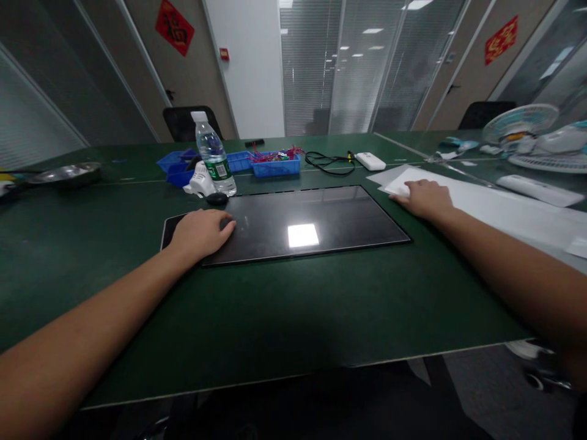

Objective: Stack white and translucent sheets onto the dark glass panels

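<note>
Two hands down: my left hand (199,235), half-curled, hold unclear, covers the left end of a glossy black rectangular panel (337,214), centre, perhaps steadying it; my right hand (424,198), loosely open, apparently gripping nothing, rests on white paper sheets (490,198) at right.

Passage, wide: bare green tabletop (321,318) between near edge and dark flat panel (284,214). Passage, narrow: green wedge between panel's right edge and right hand (426,197). Overhead, as I see it: open air above panel's middle. Obstacles: left hand (199,234), over panel's left end; upright bottle (214,156), just behind panel; farther back, blue tray (277,168), black cable (330,164), white box (370,161).
</note>
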The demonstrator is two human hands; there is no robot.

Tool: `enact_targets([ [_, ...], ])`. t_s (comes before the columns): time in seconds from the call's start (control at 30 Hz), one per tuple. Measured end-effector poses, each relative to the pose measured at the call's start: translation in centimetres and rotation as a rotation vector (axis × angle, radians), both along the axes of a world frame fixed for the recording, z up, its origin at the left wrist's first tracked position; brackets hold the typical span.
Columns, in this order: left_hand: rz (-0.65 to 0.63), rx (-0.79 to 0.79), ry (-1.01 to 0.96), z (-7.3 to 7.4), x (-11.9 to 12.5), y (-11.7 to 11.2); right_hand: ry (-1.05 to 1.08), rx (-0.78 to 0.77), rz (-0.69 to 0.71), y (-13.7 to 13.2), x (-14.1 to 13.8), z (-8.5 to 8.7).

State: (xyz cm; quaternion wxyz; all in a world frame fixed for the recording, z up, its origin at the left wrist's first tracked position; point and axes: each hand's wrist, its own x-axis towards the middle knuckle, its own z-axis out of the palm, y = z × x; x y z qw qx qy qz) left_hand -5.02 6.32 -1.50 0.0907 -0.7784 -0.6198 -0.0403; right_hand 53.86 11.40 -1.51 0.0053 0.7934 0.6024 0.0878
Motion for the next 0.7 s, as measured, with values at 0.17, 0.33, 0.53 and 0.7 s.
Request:
enact_targets([
  [0.17,0.039,-0.070,-0.072,0.0,0.2,-0.4,0.083,-0.098,-0.101,0.2,0.8,-0.2],
  [0.33,-0.028,-0.109,-0.104,-0.4,0.5,-0.6,0.083,-0.113,-0.079,0.2,0.6,-0.1],
  [0.53,-0.046,-0.191,-0.100,-0.4,1.6,-1.0,0.082,-0.111,-0.054,0.0,0.4,0.1],
  [0.7,-0.039,-0.243,-0.140,-0.5,2.7,-1.8,0.073,-0.087,-0.050,-0.2,0.2,0.2],
])
